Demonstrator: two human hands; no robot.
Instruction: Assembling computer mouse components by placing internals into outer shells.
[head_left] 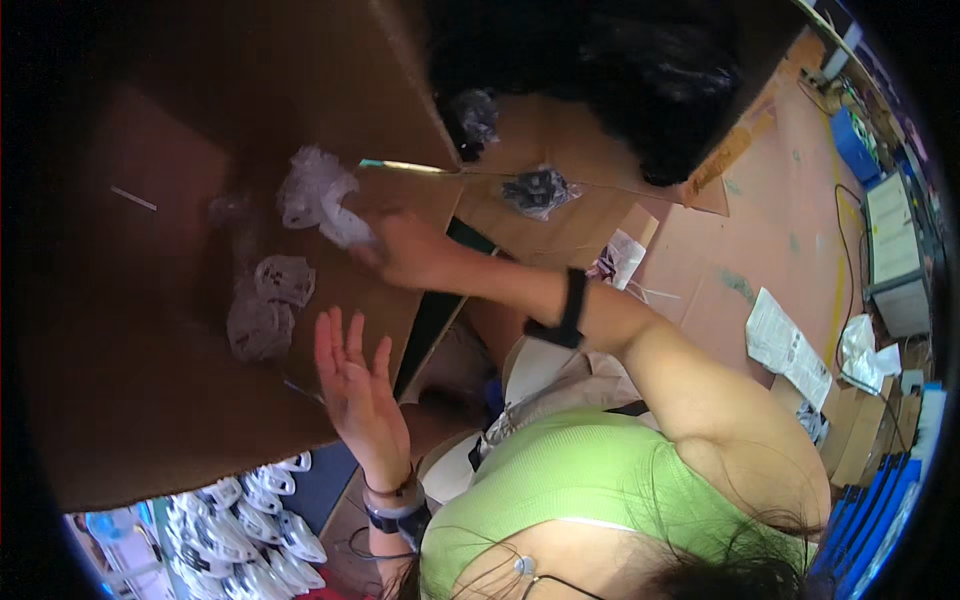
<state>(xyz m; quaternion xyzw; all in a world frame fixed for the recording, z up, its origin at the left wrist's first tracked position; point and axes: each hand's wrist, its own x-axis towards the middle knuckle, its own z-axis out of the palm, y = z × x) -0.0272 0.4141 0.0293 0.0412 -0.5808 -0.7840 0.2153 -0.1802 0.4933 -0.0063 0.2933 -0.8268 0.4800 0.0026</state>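
My right hand reaches across, its fingers closed on a crumpled clear plastic bag above a brown cardboard surface. My left hand is open, with fingers spread and nothing in it. Beside its fingertips lie more small clear plastic bags, seemingly with something inside that I cannot make out. They rest in the shadowed inside of a large cardboard box.
Another box at the top holds black plastic. Near it lies a bagged dark part. Several white plastic parts are piled at the lower left. A printed sheet lies on the floor to the right.
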